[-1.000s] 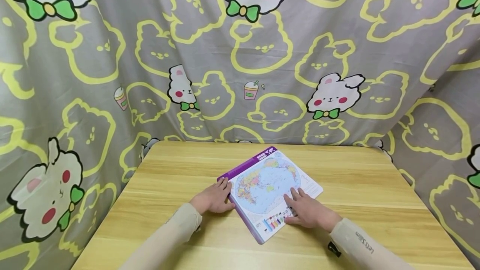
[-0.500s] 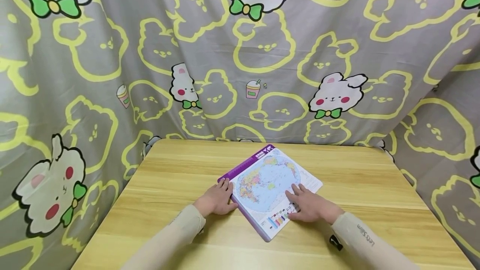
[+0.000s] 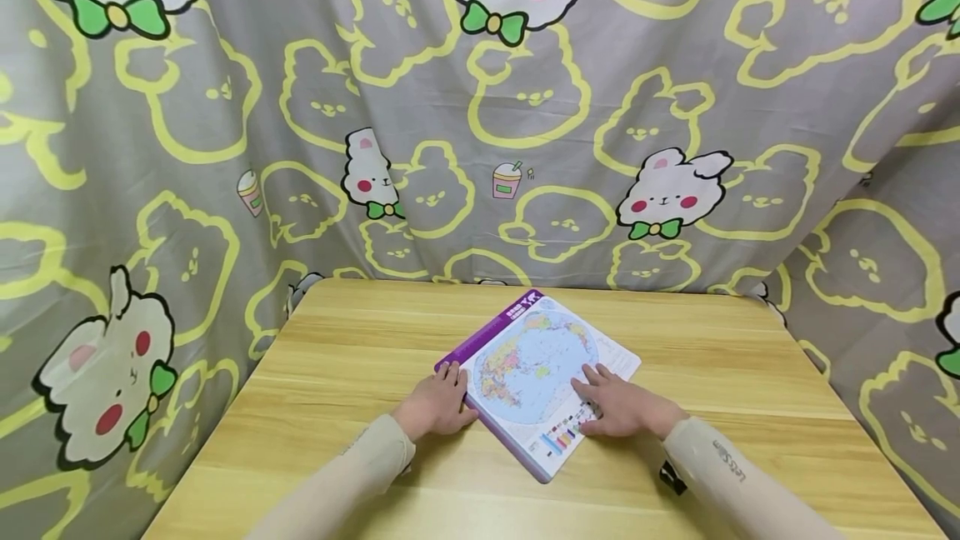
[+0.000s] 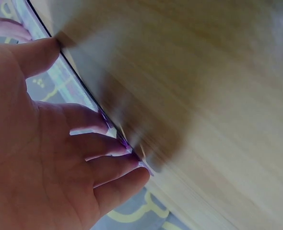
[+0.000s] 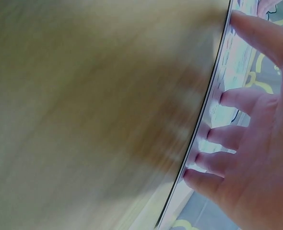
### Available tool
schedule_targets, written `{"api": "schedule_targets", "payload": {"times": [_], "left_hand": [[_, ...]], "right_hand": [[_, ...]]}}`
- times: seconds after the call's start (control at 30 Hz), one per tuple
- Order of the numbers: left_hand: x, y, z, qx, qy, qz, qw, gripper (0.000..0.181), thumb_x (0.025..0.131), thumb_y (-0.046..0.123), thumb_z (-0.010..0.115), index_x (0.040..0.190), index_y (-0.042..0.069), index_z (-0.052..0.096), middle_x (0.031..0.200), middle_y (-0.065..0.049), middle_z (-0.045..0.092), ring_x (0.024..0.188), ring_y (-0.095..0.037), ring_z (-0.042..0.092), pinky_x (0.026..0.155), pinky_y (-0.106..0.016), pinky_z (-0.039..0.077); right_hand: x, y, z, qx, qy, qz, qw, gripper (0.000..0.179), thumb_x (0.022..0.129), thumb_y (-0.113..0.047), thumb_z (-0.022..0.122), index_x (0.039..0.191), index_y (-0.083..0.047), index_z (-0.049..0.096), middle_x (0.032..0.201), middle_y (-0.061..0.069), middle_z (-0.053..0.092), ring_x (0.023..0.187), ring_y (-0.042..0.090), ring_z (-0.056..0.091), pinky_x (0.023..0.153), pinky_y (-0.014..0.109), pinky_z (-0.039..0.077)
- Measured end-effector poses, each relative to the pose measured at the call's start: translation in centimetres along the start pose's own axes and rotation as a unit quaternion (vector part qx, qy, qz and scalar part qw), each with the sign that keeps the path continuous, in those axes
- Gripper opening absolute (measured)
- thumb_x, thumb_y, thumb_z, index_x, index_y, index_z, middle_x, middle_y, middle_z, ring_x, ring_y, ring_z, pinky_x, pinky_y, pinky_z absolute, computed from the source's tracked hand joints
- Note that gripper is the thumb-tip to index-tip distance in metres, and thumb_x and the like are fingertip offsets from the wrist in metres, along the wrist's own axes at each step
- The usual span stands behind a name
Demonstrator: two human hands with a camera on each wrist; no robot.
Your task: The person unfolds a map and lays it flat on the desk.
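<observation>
A flat, rounded-corner world map board with a purple top band lies at an angle on the table. My left hand rests against its left edge, fingertips over the border. My right hand touches the lower right edge, its fingertips on the printed face. In the left wrist view, the fairly straight fingers of my left hand meet the board's thin dark edge. The right wrist view has my right hand with spread fingertips along the opposite edge. The board's underside is hidden.
The wood-grain table reaches back to a grey curtain with cartoon animals on it. This curtain also hangs along both sides. A small black piece shows below the right sleeve.
The board has turned slightly counterclockwise: its near corner has shifted right and its far corner left. Both hands have stayed at its edges. The head view has also shifted slightly.
</observation>
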State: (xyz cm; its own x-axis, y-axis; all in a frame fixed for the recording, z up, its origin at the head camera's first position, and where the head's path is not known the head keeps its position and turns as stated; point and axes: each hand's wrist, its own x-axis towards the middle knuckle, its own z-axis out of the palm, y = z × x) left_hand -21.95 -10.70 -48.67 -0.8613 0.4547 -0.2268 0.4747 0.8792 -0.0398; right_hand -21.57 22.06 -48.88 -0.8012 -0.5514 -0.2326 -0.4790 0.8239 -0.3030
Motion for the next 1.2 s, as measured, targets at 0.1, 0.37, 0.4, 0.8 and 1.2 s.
{"api": "schedule_targets", "payload": {"times": [0.1,0.37,0.4,0.8,1.2], "left_hand": [[-0.2,0.2,0.1,0.004,0.001,-0.002,1.0000,0.075,0.094,0.051,0.046,0.142,-0.005,0.036,0.146,-0.025,0.033,0.134,-0.037,0.032,0.106,-0.041,0.035],[-0.4,0.5,0.0,0.015,0.009,-0.008,0.9998,0.072,0.095,0.053,0.042,0.141,-0.003,0.039,0.144,-0.024,0.036,0.133,-0.036,0.035,0.105,-0.044,0.036],[-0.3,0.4,0.1,0.017,0.014,-0.008,0.9997,0.072,0.095,0.053,0.041,0.141,-0.002,0.040,0.144,-0.023,0.038,0.132,-0.036,0.036,0.105,-0.045,0.036],[0.4,-0.3,0.3,0.009,0.091,0.016,0.9956,0.054,0.095,0.047,0.048,0.126,0.003,0.056,0.126,-0.017,0.053,0.119,-0.033,0.049,0.094,-0.049,0.043],[1.6,-1.5,0.1,-0.037,0.027,0.085,0.9953,0.077,0.094,0.052,0.048,0.142,-0.007,0.034,0.148,-0.027,0.028,0.138,-0.037,0.023,0.113,-0.042,0.022]], "right_hand": [[0.2,0.2,-0.1,0.003,0.000,0.001,1.0000,0.077,0.085,-0.046,0.065,0.142,-0.001,0.041,0.149,0.028,0.023,0.136,0.050,0.017,0.108,0.058,0.022],[0.3,0.8,-0.4,0.005,0.003,0.006,1.0000,0.077,0.082,-0.046,0.068,0.142,-0.004,0.043,0.150,0.025,0.024,0.137,0.048,0.016,0.109,0.057,0.021],[0.3,0.7,-0.4,0.005,0.004,0.007,1.0000,0.077,0.082,-0.047,0.068,0.142,-0.004,0.043,0.151,0.025,0.023,0.137,0.047,0.016,0.109,0.057,0.020],[-0.8,-0.8,0.1,-0.017,0.023,-0.024,0.9993,0.065,0.091,-0.034,0.062,0.142,-0.001,0.041,0.148,0.026,0.029,0.135,0.049,0.021,0.108,0.055,0.025],[-2.3,-3.4,1.4,-0.021,0.013,-0.051,0.9984,0.067,0.092,-0.045,0.057,0.141,-0.001,0.043,0.147,0.025,0.031,0.134,0.047,0.024,0.107,0.055,0.027]]}}
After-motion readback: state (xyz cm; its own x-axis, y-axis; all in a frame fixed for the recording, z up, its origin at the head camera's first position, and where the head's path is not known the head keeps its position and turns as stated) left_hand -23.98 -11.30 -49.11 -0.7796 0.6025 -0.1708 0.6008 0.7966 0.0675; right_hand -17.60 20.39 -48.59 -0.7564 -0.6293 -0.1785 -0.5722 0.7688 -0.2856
